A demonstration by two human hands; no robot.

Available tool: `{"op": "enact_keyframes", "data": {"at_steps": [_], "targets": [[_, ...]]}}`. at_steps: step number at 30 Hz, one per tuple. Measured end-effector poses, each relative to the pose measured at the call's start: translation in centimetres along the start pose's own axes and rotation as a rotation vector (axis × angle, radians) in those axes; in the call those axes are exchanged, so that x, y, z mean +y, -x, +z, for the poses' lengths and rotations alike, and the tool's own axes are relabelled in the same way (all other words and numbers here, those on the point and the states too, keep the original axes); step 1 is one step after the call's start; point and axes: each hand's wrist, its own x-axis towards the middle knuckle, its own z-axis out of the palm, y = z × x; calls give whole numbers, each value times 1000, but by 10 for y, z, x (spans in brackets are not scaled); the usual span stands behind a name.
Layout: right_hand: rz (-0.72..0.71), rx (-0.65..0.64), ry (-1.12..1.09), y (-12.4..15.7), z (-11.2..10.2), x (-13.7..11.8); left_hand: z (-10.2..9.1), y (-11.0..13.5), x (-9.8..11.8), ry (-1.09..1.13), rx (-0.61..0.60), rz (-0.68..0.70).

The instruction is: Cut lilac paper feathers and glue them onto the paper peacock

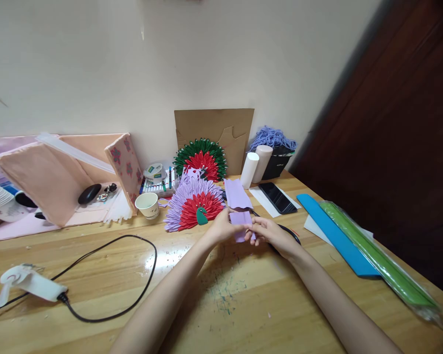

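Observation:
Both hands meet over the middle of the wooden table (96, 275). My left hand (223, 227) and my right hand (269, 235) each pinch one end of a small purple foam piece (240, 221), fingers closed on it. Just behind it lies a larger purple foam strip (236, 193). To the left of my hands lies a purple and red paper peacock fan (194, 204) with a green head. A second fan, green and red (201, 160), leans against a cardboard sheet (214, 125) at the wall.
A white glue gun (29, 284) with a black cable (147, 275) lies front left. A paper cup (148, 204), markers (158, 186), a black phone (277, 197), white rolls (254, 168), blue foam (335, 233) and green paper sheets (380, 255) surround the work spot. Pink boxes (44, 177) stand at left.

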Motion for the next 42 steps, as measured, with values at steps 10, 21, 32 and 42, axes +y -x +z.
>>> {"op": "enact_keyframes", "data": {"at_steps": [10,21,32,42], "targets": [[-54,-14,2,1,-5,-1,-4,-5,-8,-52,-112,-12],[-105,40,119,-3,-10,-1,-8,-10,-12,66,-65,-73],[232,450,1196,24,-54,3,-9,-13,-13,122,185,-27],[84,449,1034,25,-56,-4,-27,-8,7,296,318,21]]}}
